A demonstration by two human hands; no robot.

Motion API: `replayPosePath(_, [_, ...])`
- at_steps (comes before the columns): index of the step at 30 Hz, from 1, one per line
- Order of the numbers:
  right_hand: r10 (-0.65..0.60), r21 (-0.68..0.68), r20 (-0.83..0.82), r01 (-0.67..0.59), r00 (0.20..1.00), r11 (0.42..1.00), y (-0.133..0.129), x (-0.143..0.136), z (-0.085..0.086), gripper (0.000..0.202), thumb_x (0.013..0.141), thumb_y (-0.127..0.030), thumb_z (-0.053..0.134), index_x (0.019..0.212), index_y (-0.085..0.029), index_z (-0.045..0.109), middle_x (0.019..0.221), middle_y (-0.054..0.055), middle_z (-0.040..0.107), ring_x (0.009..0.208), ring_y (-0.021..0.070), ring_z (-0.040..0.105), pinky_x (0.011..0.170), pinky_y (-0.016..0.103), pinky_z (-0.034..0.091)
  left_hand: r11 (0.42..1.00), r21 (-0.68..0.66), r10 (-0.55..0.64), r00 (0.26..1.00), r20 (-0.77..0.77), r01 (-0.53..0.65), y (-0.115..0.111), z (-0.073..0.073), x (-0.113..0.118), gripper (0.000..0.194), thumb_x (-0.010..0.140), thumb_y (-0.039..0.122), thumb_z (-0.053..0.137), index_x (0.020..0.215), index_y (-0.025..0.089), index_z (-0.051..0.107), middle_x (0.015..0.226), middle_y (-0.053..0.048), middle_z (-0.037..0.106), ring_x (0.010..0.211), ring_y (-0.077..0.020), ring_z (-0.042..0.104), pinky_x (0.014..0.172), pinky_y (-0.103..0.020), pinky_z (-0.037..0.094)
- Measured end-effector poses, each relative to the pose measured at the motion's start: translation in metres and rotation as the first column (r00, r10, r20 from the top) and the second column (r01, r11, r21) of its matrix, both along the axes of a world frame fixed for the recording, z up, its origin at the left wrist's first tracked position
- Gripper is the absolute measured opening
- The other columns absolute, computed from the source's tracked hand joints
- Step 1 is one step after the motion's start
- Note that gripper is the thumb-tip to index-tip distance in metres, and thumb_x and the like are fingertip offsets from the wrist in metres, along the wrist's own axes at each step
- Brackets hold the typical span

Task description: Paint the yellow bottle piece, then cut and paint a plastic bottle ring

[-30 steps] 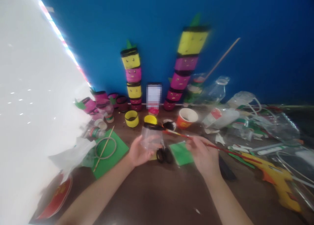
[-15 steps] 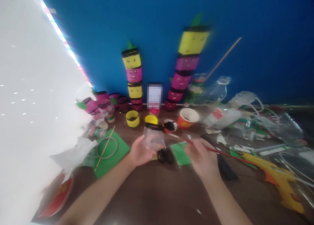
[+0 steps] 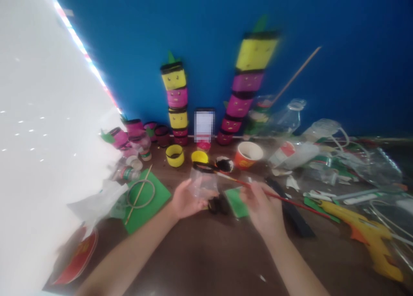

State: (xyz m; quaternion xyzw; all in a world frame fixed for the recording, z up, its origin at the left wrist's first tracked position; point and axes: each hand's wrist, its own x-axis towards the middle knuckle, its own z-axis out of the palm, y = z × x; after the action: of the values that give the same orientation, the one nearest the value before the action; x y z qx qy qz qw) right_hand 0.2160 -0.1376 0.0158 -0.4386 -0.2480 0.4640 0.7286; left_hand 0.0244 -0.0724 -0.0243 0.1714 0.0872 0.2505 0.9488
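My left hand is closed around a clear plastic cup, apparently a cut bottle piece, with a black-painted rim. A long red paintbrush is pinched in my right hand, and its tip meets the black rim. Just behind the cup stands a small pot with black paint. A yellow paint pot sits to its left. Black-handled scissors lie partly hidden beneath the cup. Between my hands is a green sheet.
A yellow glue gun lies at right, near plastic bottles. Two stacked towers of painted faces lean at the blue wall. A paper cup and a yellow ring stand behind my hands. Green paper lies at left.
My right hand has shifted slightly left with the paintbrush. More black now shows along the cup's opening, which is tilted a little more toward me.
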Motion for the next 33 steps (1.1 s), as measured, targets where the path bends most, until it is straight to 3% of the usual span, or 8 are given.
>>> replayPosePath(16, [-0.070,-0.044,0.001,0.070,0.998,0.997,0.007,0.011,-0.009,0.032,0.051,-0.038,0.084,0.059,-0.018,0.061,0.052,-0.001,0.064,0.044,0.0088,0.057,0.042,0.018,0.045,0.995,-0.099,-0.019,1.000,0.011,0.020,0.002,0.003,-0.003,0.056,0.077,0.048,0.052,0.118,0.010,0.054,0.093,-0.018,0.067,0.066,-0.0150,0.064,0.046,-0.016,0.040])
replayPosePath(22, [-0.071,0.007,-0.011,0.071,0.997,0.997,0.004,0.010,-0.003,0.031,0.050,-0.039,0.084,0.057,-0.019,0.061,0.051,-0.003,0.063,0.042,0.0076,0.056,0.041,0.017,0.044,0.994,-0.108,-0.015,0.999,0.041,0.019,0.002,0.004,-0.002,0.052,0.076,0.046,0.055,0.114,0.010,0.057,0.093,-0.020,0.068,0.057,-0.0115,0.061,0.046,-0.015,0.040])
replayPosePath(27, [-0.028,-0.002,0.013,0.028,1.000,1.000,0.001,0.004,-0.001,0.029,0.052,-0.039,0.083,0.058,-0.020,0.062,0.053,-0.002,0.064,0.042,0.0085,0.056,0.042,0.019,0.045,0.996,-0.092,-0.017,1.000,0.010,0.017,0.001,0.002,-0.002,0.053,0.078,0.047,0.051,0.116,0.011,0.055,0.094,-0.019,0.067,0.063,-0.0140,0.063,0.047,-0.016,0.040])
replayPosePath(33, [-0.072,-0.014,0.038,0.073,0.997,0.997,0.004,0.008,-0.003,0.030,0.053,-0.039,0.083,0.058,-0.019,0.062,0.052,-0.002,0.064,0.043,0.0079,0.056,0.043,0.019,0.046,0.993,-0.116,-0.008,1.000,0.022,0.011,0.002,0.002,-0.004,0.056,0.077,0.048,0.051,0.119,0.010,0.053,0.093,-0.019,0.067,0.052,-0.0096,0.058,0.045,-0.016,0.039])
